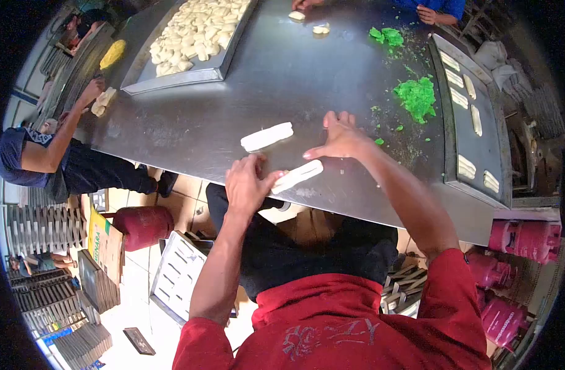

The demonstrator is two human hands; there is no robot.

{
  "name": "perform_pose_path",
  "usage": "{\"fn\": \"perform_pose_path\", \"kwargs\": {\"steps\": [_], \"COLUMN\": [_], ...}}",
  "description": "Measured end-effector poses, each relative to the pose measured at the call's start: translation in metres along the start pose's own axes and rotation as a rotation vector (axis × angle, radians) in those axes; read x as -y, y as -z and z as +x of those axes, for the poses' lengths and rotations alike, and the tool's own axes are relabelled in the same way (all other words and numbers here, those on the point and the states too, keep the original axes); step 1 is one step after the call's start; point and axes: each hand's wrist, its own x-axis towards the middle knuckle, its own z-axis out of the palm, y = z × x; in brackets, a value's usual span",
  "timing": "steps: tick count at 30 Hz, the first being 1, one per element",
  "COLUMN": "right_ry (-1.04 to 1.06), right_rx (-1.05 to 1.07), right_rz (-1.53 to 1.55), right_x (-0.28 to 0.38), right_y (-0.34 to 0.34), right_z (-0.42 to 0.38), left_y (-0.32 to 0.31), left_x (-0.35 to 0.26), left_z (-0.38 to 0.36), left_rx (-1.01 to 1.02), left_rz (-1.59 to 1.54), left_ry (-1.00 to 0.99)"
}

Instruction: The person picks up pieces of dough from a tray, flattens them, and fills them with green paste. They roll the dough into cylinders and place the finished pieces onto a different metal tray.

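Two pale dough strips lie near the front edge of the metal table. My left hand touches the left end of the nearer strip with its thumb; its fingers are bent and apart. The farther strip lies flat just beyond, with neither hand on it. To the right, my right hand is open above the table, thumb and fingers spread, near the right ends of both strips and holding nothing.
A tray of dough pieces stands back left; a tray with shaped strips is at right. Green shreds lie between. A co-worker's hand is at left, others' hands at the far edge. Red gas cylinders stand below right.
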Motion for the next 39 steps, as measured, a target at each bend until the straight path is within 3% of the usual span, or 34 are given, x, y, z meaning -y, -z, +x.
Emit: {"fn": "perform_pose_path", "kwargs": {"steps": [3,8,11,13,15,17,19,20,22,24,26,28,29,31,35,39], "right_ry": [0.021,0.110,0.103,-0.027,0.049,0.126,0.126,0.119,0.113,0.074,-0.028,-0.019,-0.020,0.025,0.015,0.176], "right_rx": [0.024,0.142,0.126,0.048,0.035,0.051,0.092,0.092,0.049,-0.014,0.091,0.125,0.160,0.198,0.090,0.092], "right_rz": [-0.057,-0.117,-0.202,-0.266,-0.229,-0.158,-0.143,-0.153,-0.173,-0.187,-0.287,-0.240,-0.179,-0.114,-0.313,-0.186], "right_x": [0.004,-0.013,0.003,0.012,-0.004,-0.013,-0.010,-0.006,0.002,0.014,0.023,0.024,0.025,0.039,0.048,0.019], "right_y": [-0.001,0.017,0.003,0.004,0.000,0.008,0.011,0.007,-0.002,0.003,0.013,0.009,0.008,0.001,-0.008,-0.009], "right_z": [-0.002,0.002,-0.002,-0.004,-0.002,0.001,-0.005,-0.008,-0.010,-0.004,-0.002,0.011,0.018,0.012,0.002,0.008], "left_y": [-0.005,-0.003,-0.005,-0.005,-0.006,-0.007,0.017,0.003,-0.001,-0.002,-0.001,-0.003,-0.006,0.001,0.003,0.003], "left_x": [0.004,0.008,-0.023,-0.022,-0.015,0.009,-0.008,0.002,-0.002,-0.001,0.008,0.021,0.025,0.019,0.016,0.015], "left_z": [0.000,0.003,0.010,0.012,0.009,0.006,0.005,-0.001,0.000,0.007,0.005,0.006,0.010,0.013,0.014,0.010], "left_rx": [-0.021,-0.064,0.105,0.105,0.075,0.047,0.194,0.056,-0.041,-0.017,-0.045,-0.113,-0.123,0.017,0.021,-0.029], "left_rz": [0.075,0.078,0.184,0.216,0.249,0.106,0.043,0.063,0.020,0.052,0.094,-0.029,-0.034,-0.120,-0.093,-0.038], "left_ry": [0.094,0.073,0.112,0.113,0.128,-0.058,-0.015,-0.064,0.017,0.041,0.035,-0.221,-0.222,0.005,0.007,-0.080]}}
